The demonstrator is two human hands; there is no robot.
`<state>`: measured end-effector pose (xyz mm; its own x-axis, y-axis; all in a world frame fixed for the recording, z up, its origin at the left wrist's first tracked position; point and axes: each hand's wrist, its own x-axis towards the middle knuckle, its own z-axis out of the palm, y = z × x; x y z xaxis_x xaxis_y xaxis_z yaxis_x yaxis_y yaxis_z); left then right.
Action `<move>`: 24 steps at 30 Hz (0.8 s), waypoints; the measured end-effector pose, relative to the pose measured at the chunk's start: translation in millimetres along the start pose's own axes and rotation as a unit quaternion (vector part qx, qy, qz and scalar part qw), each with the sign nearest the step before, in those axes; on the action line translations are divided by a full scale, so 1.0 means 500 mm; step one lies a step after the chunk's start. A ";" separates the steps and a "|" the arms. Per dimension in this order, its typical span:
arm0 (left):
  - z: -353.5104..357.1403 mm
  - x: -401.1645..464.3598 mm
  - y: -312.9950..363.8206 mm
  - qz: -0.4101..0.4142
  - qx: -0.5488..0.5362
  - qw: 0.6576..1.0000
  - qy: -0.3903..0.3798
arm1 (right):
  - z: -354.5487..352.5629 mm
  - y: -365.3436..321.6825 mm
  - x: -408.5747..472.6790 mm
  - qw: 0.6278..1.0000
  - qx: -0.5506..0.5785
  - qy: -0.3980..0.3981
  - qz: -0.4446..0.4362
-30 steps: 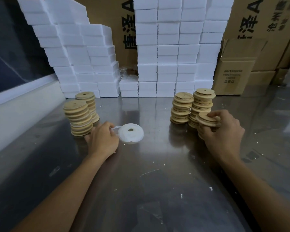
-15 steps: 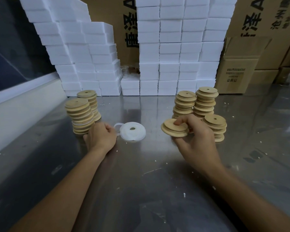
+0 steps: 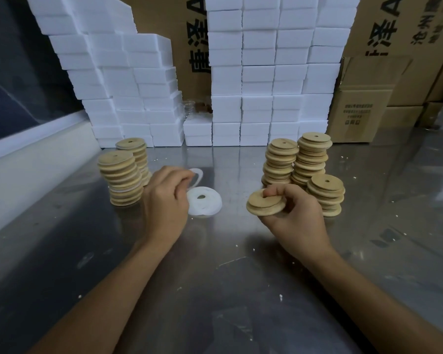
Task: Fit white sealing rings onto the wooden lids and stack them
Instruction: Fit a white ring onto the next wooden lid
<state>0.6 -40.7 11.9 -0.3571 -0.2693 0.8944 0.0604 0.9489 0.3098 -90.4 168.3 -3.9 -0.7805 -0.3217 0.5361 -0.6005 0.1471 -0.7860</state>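
My right hand (image 3: 290, 213) holds a round wooden lid (image 3: 265, 206) with a centre hole, tilted above the table. My left hand (image 3: 165, 198) pinches a thin white sealing ring (image 3: 198, 175), lifted just above a flat pile of white rings (image 3: 204, 201). Two stacks of lids (image 3: 122, 178) with white rings showing between them stand at the left. Three stacks of bare wooden lids (image 3: 303, 162) stand at the right, the nearest and lowest stack (image 3: 325, 195) just beside my right hand.
The steel table (image 3: 228, 264) carries small white crumbs. Walls of white boxes (image 3: 266, 72) and brown cartons (image 3: 361, 108) line the back edge. A white ledge (image 3: 23, 169) runs along the left side.
My right hand carried a lid from the right stacks toward the middle and tilted it. My left hand lifted one ring off the white pile.
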 end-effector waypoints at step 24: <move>0.018 -0.031 0.136 -0.433 -0.417 0.781 -0.169 | 0.001 -0.032 -0.006 0.984 0.167 0.017 0.054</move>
<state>1.7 29.5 16.4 -0.8181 -0.5578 0.1396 0.1950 -0.0408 0.9800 -78.6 166.7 7.0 -0.8451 -0.2890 0.4498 -0.4278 -0.1389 -0.8931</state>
